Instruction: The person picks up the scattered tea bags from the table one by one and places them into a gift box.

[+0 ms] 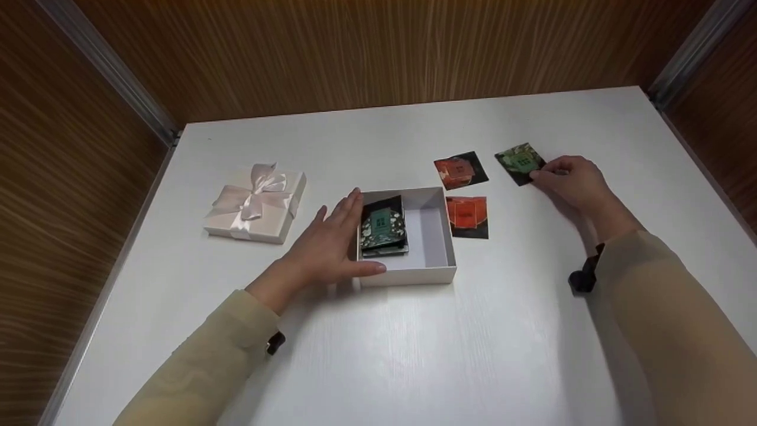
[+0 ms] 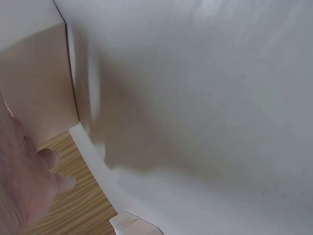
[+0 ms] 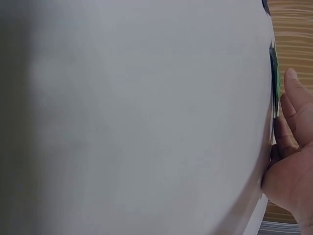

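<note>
My left hand [image 1: 328, 248] rests against the left side of a white open box [image 1: 408, 277], its fingers straight and the thumb across the front wall. Inside the box, on the left, lies a small stack of dark floral sachets [image 1: 383, 228] with a green label on top. To the box's right, my right hand [image 1: 576, 183] pinches the near right corner of a green sachet [image 1: 520, 163], which lies on the table. The right wrist view catches that sachet [image 3: 275, 81] only edge-on. Seen from the left wrist, the box [image 2: 39, 83] stands beside the left hand [image 2: 24, 176].
Behind the box's right corner lies an orange-red sachet [image 1: 461, 170], with a red sachet [image 1: 467, 217] against its right wall. A pale box lid [image 1: 254, 207] with a satin bow is on the left of the white table [image 1: 414, 349]. Wood-grain panels [image 1: 378, 53] surround the table.
</note>
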{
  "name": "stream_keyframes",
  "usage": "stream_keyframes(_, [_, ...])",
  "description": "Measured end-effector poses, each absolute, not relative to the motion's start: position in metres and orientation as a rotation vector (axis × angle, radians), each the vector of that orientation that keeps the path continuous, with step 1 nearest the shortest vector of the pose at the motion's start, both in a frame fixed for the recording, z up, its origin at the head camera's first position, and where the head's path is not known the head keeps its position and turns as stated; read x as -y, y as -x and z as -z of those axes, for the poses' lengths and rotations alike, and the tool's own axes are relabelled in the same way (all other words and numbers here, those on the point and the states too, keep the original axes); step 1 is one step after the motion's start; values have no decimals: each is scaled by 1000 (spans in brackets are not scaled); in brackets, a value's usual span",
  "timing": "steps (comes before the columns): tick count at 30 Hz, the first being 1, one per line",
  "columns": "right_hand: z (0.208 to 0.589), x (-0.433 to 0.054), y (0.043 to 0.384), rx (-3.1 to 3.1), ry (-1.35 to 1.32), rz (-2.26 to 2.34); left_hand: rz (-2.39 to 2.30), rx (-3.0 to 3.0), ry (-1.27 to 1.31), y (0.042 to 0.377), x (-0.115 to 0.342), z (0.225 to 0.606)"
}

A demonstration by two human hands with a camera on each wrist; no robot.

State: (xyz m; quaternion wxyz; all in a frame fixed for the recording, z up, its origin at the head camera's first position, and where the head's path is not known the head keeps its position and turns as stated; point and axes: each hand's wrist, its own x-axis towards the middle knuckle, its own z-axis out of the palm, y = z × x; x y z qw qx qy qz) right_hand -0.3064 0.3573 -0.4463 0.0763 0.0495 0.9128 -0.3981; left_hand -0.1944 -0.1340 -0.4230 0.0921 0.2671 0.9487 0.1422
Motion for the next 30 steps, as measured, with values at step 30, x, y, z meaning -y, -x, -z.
stream_keyframes(30, [445, -353, 310, -2716, -92, 1174, -437, -2825, -804, 195, 134, 423])
